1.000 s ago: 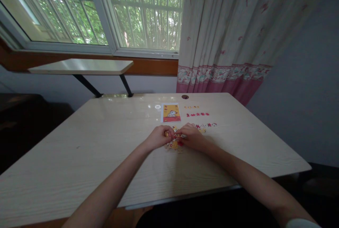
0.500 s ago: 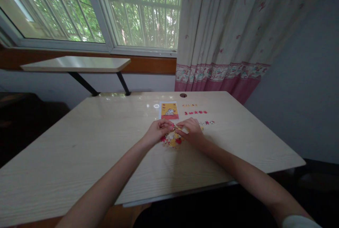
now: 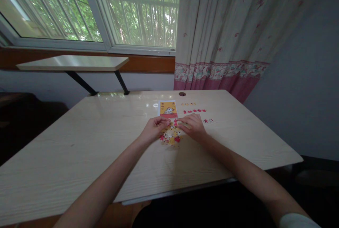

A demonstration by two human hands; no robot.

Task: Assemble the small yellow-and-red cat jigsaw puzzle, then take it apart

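Observation:
A small pile of jigsaw puzzle pieces [image 3: 169,134], yellow, white and red, lies on the table between my hands. My left hand [image 3: 155,128] is at the pile's upper left, thumb and fingers pinched together; what they hold, if anything, is too small to make out. From the right, my right hand [image 3: 193,125] reaches over the pile's edge, its thumb and forefinger closed at a red puzzle piece [image 3: 175,121]. Just beyond the hands lies a picture card [image 3: 167,109] with a white cartoon animal on yellow and red.
Right of the card lie a row of yellow pieces [image 3: 189,104], a row of red pieces [image 3: 195,111] and a row of red and white pieces [image 3: 208,120], partly behind my right hand. A raised shelf [image 3: 74,63] stands at the table's [image 3: 100,143] back left.
My hands have drawn slightly apart above the pile. The red piece now shows between them, by the right fingertips. The view has shifted a little.

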